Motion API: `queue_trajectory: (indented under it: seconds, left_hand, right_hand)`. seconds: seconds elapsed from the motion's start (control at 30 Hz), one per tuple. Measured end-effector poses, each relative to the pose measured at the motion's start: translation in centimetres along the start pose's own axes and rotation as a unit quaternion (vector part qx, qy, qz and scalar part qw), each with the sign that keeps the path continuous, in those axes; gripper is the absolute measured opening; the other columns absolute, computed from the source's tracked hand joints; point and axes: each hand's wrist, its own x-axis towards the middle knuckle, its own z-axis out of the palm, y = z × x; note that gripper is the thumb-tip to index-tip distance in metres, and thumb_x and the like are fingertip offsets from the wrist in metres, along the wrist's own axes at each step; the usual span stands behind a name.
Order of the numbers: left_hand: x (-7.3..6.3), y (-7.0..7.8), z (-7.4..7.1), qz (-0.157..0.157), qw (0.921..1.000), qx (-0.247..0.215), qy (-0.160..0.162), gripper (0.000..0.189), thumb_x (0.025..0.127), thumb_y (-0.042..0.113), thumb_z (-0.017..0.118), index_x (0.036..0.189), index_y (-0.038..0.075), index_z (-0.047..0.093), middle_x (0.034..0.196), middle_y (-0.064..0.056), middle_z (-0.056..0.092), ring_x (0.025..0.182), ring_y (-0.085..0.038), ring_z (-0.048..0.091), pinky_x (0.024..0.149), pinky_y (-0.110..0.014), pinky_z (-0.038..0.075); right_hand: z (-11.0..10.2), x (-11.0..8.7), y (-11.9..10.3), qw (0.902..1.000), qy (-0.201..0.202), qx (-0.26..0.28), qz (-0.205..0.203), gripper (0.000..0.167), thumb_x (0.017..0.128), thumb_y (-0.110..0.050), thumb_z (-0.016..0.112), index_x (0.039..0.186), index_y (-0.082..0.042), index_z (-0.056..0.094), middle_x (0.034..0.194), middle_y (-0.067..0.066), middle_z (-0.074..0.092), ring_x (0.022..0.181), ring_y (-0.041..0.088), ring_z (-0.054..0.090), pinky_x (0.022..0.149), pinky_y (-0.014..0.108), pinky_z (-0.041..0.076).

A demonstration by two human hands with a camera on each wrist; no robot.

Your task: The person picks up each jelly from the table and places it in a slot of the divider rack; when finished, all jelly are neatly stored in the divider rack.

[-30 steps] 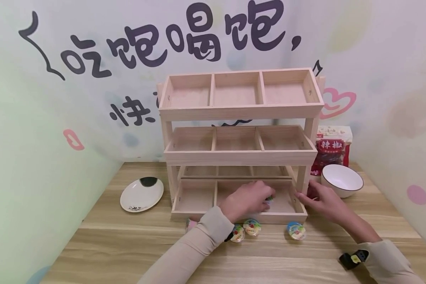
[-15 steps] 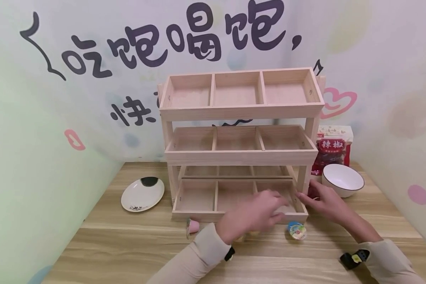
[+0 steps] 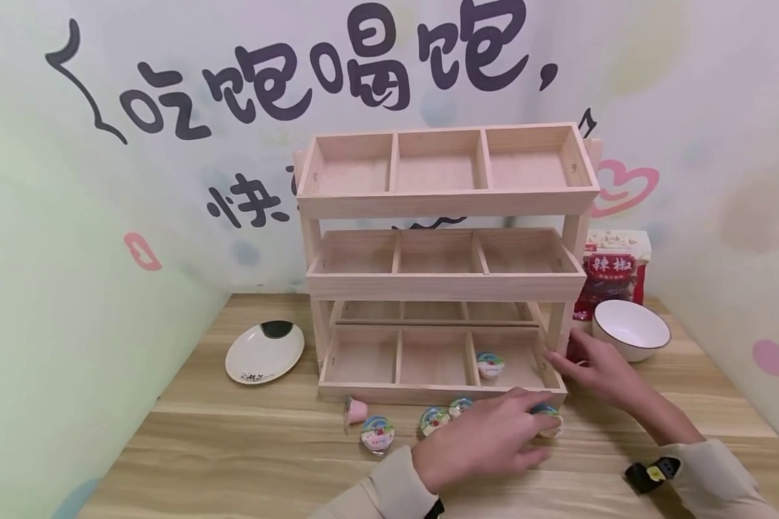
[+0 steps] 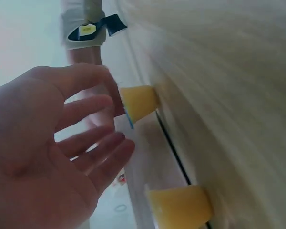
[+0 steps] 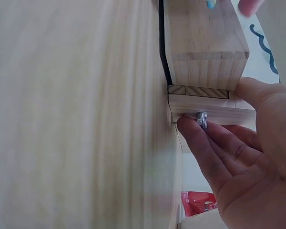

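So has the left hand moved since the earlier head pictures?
Yes. Against the wooden rack in the head view, the left hand has come out of the bottom tray, toward the camera and slightly right, near the rightmost sealed cup.

"What's on the table (image 3: 201, 461)?"
"Rack (image 3: 448, 287) in the middle, plate (image 3: 265, 353) left, bowl (image 3: 630, 324) right, bag (image 3: 613, 270) just beyond it."
"And nearer?"
"Five cups (image 3: 377, 435) before the rack, the leftmost on its side."
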Motion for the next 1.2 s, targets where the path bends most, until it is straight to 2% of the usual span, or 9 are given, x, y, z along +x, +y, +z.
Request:
queue_trajectory:
  seconds: [0.1, 0.17, 0.4, 0.53, 0.63, 0.77, 1.0, 1.13, 1.2]
  left_hand:
    - [0.0, -0.1, 0.4, -0.001, 0.9998, -0.019, -0.006, 0.022, 0.107, 0.045, 0.067, 0.125, 0.037, 0.076, 0.167, 0.007, 0.048, 0.146, -0.006, 0.053, 0.115, -0.013, 0.043]
    - [0.1, -0.3, 0.5, 0.0, 0.9994, -0.035, -0.008, 0.021, 0.107, 0.043, 0.068, 0.124, 0.036, 0.077, 0.165, 0.008, 0.05, 0.146, -0.004, 0.053, 0.115, -0.011, 0.042]
    - [0.5, -0.5, 0.9, -0.009, 0.997, -0.077, -0.001, 0.017, 0.106, 0.04, 0.071, 0.117, 0.031, 0.078, 0.132, 0.015, 0.067, 0.122, 0.004, 0.061, 0.101, -0.005, 0.045]
    - [0.8, -0.4, 1.0, -0.03, 0.9938, -0.106, 0.007, 0.011, 0.106, 0.04, 0.071, 0.106, 0.031, 0.077, 0.114, 0.018, 0.065, 0.104, 0.007, 0.057, 0.089, -0.002, 0.043]
    - [1.0, -0.4, 0.9, -0.041, 0.9923, -0.117, 0.001, 0.011, 0.106, 0.041, 0.071, 0.101, 0.032, 0.076, 0.107, 0.018, 0.062, 0.098, 0.007, 0.053, 0.084, -0.002, 0.041]
    - [1.2, -0.3, 1.0, -0.04, 0.992, -0.12, 0.0, 0.011, 0.106, 0.041, 0.071, 0.105, 0.032, 0.076, 0.11, 0.018, 0.062, 0.1, 0.007, 0.054, 0.087, -0.003, 0.041]
    - [1.1, -0.1, 1.2, -0.034, 0.9941, -0.103, 0.002, 0.035, 0.108, 0.046, 0.066, 0.136, 0.026, 0.073, 0.143, 0.012, 0.063, 0.13, 0.002, 0.058, 0.11, -0.006, 0.041]
    - [1.0, -0.1, 1.2, -0.029, 0.9938, -0.108, -0.002, 0.03, 0.108, 0.042, 0.067, 0.133, 0.026, 0.074, 0.146, 0.01, 0.062, 0.133, -0.001, 0.058, 0.112, -0.007, 0.04]
    - [1.0, -0.1, 1.3, -0.024, 0.9934, -0.112, -0.002, 0.027, 0.107, 0.041, 0.068, 0.13, 0.027, 0.074, 0.141, 0.011, 0.064, 0.127, 0.002, 0.059, 0.108, -0.006, 0.041]
  right_hand:
    - [0.1, 0.0, -0.2, 1.0, -0.005, -0.001, 0.002, 0.061, 0.105, -0.035, 0.073, 0.151, -0.001, 0.052, 0.116, 0.017, 0.079, 0.097, 0.019, 0.073, 0.072, 0.024, 0.06]
    - [0.1, 0.0, -0.2, 1.0, -0.003, -0.002, 0.0, 0.062, 0.105, -0.034, 0.073, 0.152, -0.001, 0.051, 0.116, 0.017, 0.078, 0.095, 0.017, 0.073, 0.071, 0.024, 0.06]
    - [0.1, 0.0, -0.1, 1.0, 0.004, -0.004, -0.005, 0.058, 0.105, -0.033, 0.074, 0.149, 0.0, 0.053, 0.112, 0.016, 0.079, 0.091, 0.01, 0.07, 0.07, 0.024, 0.06]
    - [0.0, 0.0, -0.1, 1.0, 0.004, -0.001, -0.003, 0.055, 0.105, -0.032, 0.073, 0.145, 0.002, 0.055, 0.112, 0.017, 0.078, 0.091, 0.01, 0.07, 0.07, 0.024, 0.059]
    - [0.0, 0.0, -0.2, 1.0, 0.002, 0.001, 0.0, 0.055, 0.106, -0.032, 0.073, 0.144, 0.003, 0.055, 0.112, 0.017, 0.078, 0.091, 0.011, 0.07, 0.07, 0.024, 0.059]
    - [-0.1, 0.0, -0.3, 1.0, -0.004, 0.003, 0.005, 0.057, 0.106, -0.033, 0.073, 0.146, 0.003, 0.054, 0.114, 0.018, 0.077, 0.093, 0.013, 0.071, 0.071, 0.024, 0.06]
    - [-0.1, 0.0, -0.3, 1.0, -0.006, 0.003, 0.007, 0.057, 0.106, -0.034, 0.072, 0.146, 0.002, 0.054, 0.114, 0.017, 0.077, 0.093, 0.014, 0.071, 0.071, 0.024, 0.059]
    - [0.0, 0.0, -0.1, 0.9999, -0.007, 0.003, 0.007, 0.057, 0.106, -0.034, 0.072, 0.146, 0.002, 0.053, 0.114, 0.017, 0.077, 0.092, 0.013, 0.07, 0.07, 0.024, 0.059]
    - [0.0, 0.0, -0.1, 0.9999, -0.009, 0.003, 0.008, 0.058, 0.106, -0.034, 0.072, 0.147, 0.001, 0.053, 0.114, 0.017, 0.077, 0.091, 0.013, 0.07, 0.07, 0.023, 0.059]
